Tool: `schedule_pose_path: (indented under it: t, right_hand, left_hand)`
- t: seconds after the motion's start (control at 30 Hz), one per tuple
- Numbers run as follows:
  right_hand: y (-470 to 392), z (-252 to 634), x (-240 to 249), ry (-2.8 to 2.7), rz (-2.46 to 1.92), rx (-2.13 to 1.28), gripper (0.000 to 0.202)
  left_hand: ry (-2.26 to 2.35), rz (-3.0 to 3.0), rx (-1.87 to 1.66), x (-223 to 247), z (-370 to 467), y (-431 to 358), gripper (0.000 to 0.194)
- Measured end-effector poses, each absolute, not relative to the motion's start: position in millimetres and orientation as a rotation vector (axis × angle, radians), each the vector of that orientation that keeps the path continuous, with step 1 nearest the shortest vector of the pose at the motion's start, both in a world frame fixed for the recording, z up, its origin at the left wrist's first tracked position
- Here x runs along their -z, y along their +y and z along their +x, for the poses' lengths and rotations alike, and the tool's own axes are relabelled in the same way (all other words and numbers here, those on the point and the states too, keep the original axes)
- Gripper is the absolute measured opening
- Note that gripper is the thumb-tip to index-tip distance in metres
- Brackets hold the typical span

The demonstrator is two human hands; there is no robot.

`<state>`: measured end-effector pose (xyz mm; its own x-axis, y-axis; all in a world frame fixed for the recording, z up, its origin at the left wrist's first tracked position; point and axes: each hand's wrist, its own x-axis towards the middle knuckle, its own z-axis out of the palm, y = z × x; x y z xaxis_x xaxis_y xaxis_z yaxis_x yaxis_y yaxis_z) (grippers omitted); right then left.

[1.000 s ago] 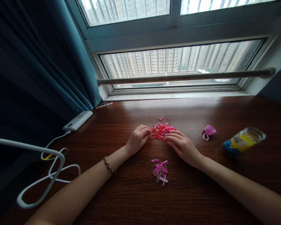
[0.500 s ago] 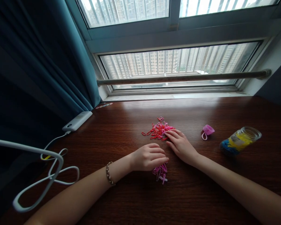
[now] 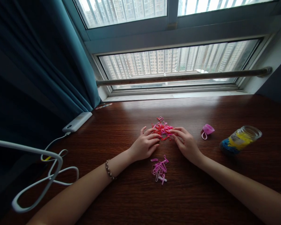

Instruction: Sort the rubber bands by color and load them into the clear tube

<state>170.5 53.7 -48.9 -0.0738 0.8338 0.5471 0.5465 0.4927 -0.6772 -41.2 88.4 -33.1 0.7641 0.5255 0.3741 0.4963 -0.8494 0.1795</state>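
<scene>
At the middle of the worktop [image 3: 128,200], we had a heap of red and pink clips [image 3: 164,127] between both hands. Our left hand [image 3: 144,146] reached its left edge, grip apart, fingers spread; our right hand [image 3: 188,147] touched its right edge, though we could not tell whether that grip held any. Nearer us lay loose pink clips [image 3: 159,168]; farther right, a pink looped piece [image 3: 208,129], then a glass jar [image 3: 239,140] of yellow and blue bits.
</scene>
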Motion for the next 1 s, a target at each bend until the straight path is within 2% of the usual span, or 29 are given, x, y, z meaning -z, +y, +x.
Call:
schedule_pose_path:
  t: [0.3, 0.47, 0.63, 0.77, 1.0]
  right_hand:
    - [51.2, 171.4, 46.2, -1.714, -1.18, -0.378, 0.017]
    - [50.8, 170.8, 45.7, -1.706, -1.166, -0.38, 0.017]
    - [50.4, 170.9, 45.4, -1.701, -1.153, -0.365, 0.017]
    - [50.1, 171.2, 47.0, -1.702, -1.131, -0.386, 0.016]
    - [47.9, 171.3, 46.3, -1.732, -1.119, -0.408, 0.015]
  left_hand:
    - [0.916, 2.845, -0.579, 37.9, -40.8, 92.0, 0.032]
    - [0.909, 2.809, -0.658, 40.7, -41.8, 93.4, 0.034]
    - [0.889, 2.616, -0.957, 46.3, -46.8, 97.9, 0.02]
    - [1.106, 2.323, -1.113, 47.5, -50.5, 103.0, 0.009]
    - [1.207, 1.995, -1.159, 50.2, -53.3, 112.9, 0.015]
